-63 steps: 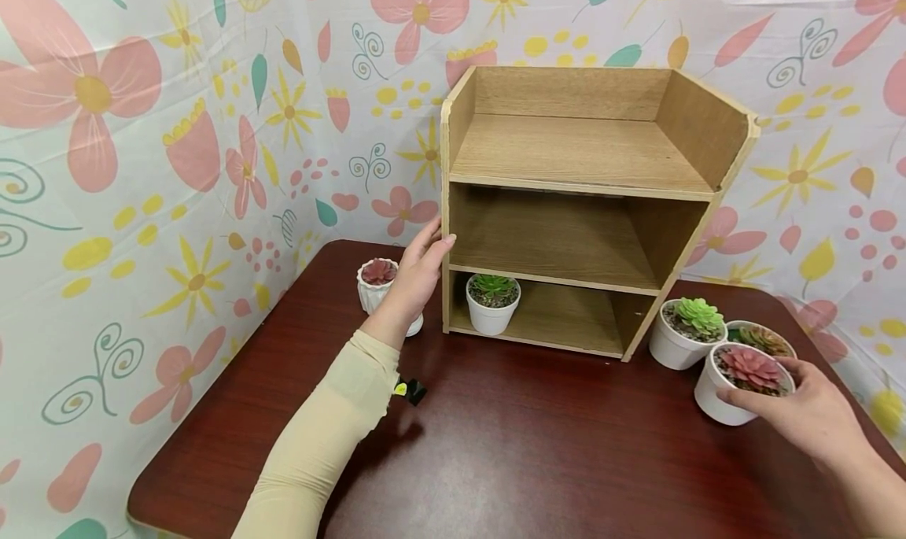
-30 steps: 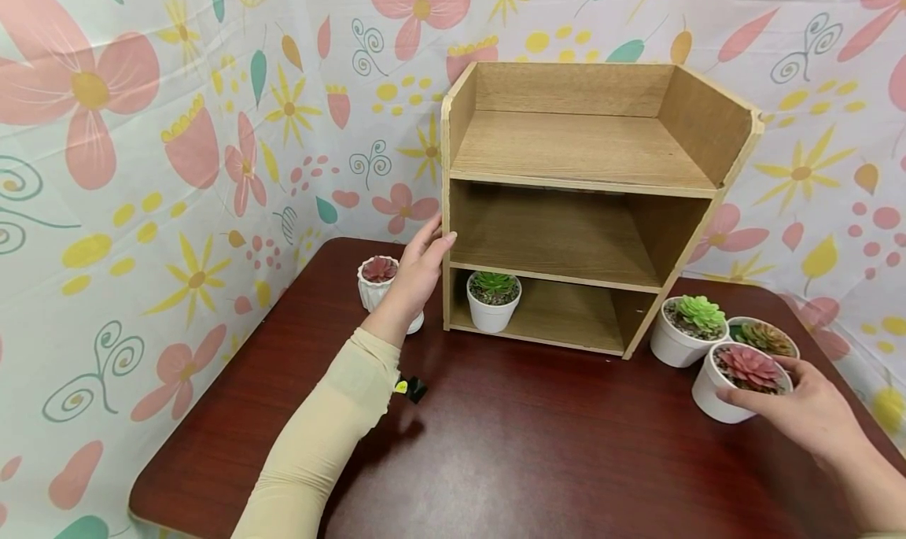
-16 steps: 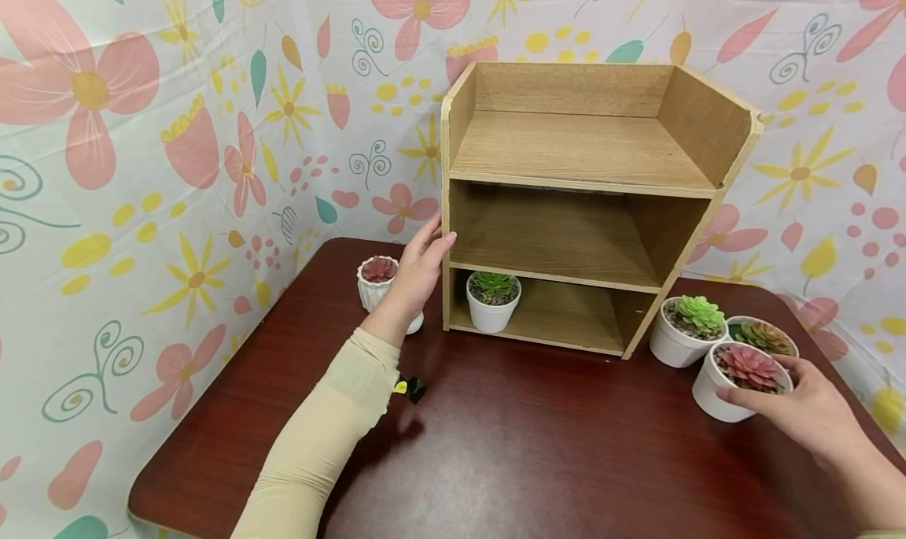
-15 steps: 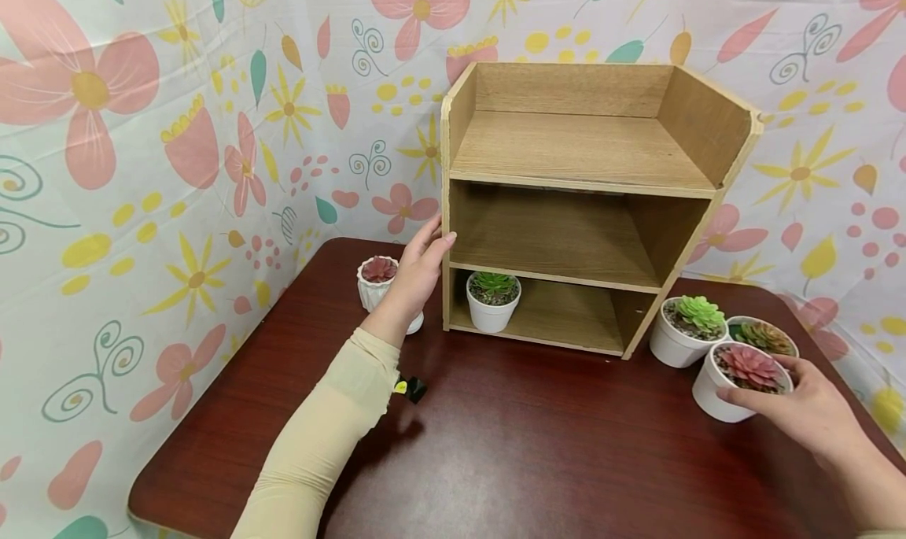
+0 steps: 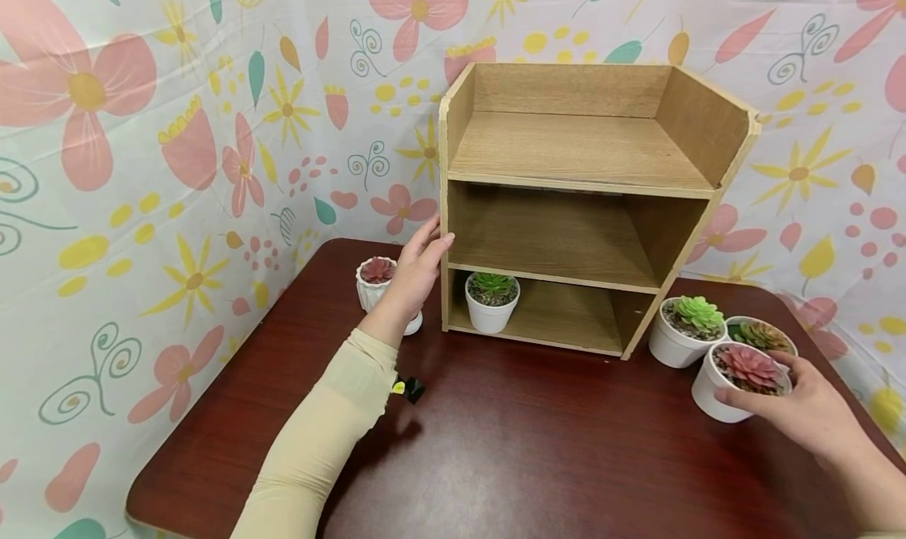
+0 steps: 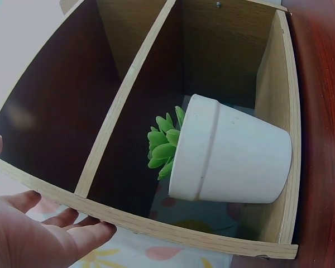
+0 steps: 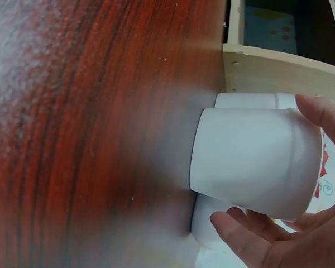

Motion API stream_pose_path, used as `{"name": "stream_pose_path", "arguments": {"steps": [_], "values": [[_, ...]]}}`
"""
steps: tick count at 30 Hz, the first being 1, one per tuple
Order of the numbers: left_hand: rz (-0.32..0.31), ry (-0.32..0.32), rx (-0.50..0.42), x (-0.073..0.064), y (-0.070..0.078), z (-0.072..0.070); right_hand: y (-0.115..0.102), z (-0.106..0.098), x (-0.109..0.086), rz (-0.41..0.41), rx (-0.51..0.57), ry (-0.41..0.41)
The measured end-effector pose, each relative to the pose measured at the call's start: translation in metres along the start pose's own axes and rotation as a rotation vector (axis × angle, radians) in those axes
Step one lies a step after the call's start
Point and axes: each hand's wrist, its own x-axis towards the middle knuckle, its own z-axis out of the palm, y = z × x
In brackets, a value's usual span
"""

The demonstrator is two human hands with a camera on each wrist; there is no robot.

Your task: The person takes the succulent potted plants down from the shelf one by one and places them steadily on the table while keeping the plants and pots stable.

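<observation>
My left hand rests against the left side panel of a wooden shelf unit, its fingers fairly straight. In the left wrist view, those fingers lie along the panel's outer edge, near a white pot with a green succulent on the bottom shelf. At the right of the table, my right hand grips a white pot with a pink succulent, thumb and fingers on opposite sides near its rim. This pot stands upright, close to a light green potted succulent and a reddish-green one.
A ribbed white pot with a red succulent stands left of the shelf unit, partly behind my left arm. A black item with a yellow tag shows beside my left sleeve. The dark red table meets a floral curtain behind.
The view has shifted very slightly. Both hands keep their places, and the pots and shelf unit stay where they were.
</observation>
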Motion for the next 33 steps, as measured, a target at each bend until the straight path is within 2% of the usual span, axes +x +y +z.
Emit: {"name": "stream_pose_path", "arguments": {"steps": [5,10,17,22,25,33], "values": [[0.009,0.026,-0.007,0.001,0.000,0.000,-0.005,-0.004,-0.001,-0.031,-0.064,0.001],[0.016,0.086,-0.010,0.001,0.000,0.001,-0.011,-0.011,-0.005,-0.053,-0.108,0.025],[0.061,0.185,0.022,-0.002,0.001,-0.002,-0.016,-0.018,-0.005,-0.165,-0.148,0.112],[0.081,0.216,0.046,-0.005,-0.001,-0.007,-0.024,-0.021,-0.002,-0.212,-0.102,0.199],[0.089,0.223,0.051,-0.007,0.000,-0.009,-0.031,-0.025,0.002,-0.229,-0.047,0.223],[0.103,0.192,0.084,-0.013,0.000,-0.012,-0.063,-0.030,-0.001,-0.183,0.053,0.203]]}}
